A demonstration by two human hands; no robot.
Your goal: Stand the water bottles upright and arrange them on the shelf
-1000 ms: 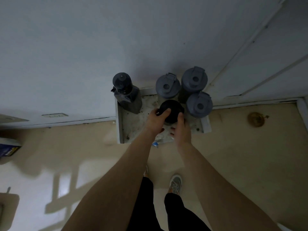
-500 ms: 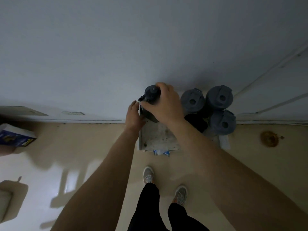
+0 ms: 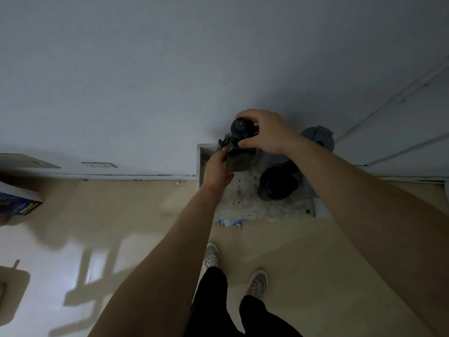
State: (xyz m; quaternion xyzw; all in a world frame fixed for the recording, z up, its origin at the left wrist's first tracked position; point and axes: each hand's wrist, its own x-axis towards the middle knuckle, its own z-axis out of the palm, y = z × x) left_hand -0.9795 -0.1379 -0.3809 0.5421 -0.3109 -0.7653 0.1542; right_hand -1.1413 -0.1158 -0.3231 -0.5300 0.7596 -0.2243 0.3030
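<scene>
Dark bottle [image 3: 239, 147] gripped by both hands: right hand [image 3: 264, 132] clamped over its cap, left hand [image 3: 216, 170] on its body; black bottle [image 3: 277, 182] and, apparently, grey-lidded bottles [image 3: 318, 138] crowd the shelf [image 3: 255, 205].

- Shelf [image 3: 255, 207]: on the floor [image 3: 303, 251], against the wall [image 3: 170, 81].
- Held bottle [image 3: 239, 147]: at the shelf's rear-left corner.
- Black bottle [image 3: 277, 183]: right of the held bottle, nearer the front edge.
- Grey bottle [image 3: 318, 139]: at the rear right.

Dim rm: white wall [image 3: 121, 69], beige floor [image 3: 303, 251]
</scene>
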